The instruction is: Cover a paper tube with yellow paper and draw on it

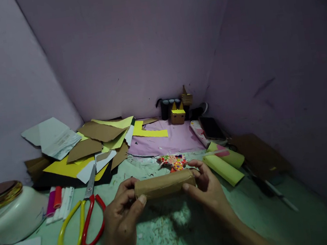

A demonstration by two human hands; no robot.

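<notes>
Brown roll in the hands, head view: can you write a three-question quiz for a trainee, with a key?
1. True or false: the left hand and the right hand both hold the brown roll.

2. Which of these is nearest the back wall?
a) the markers
b) the brown box with yellow points
c) the yellow-green rolls

3. Fill in: on the scissors, one handle is yellow and the other is ____.

Key: 1. True. 2. b. 3. Red.
</notes>
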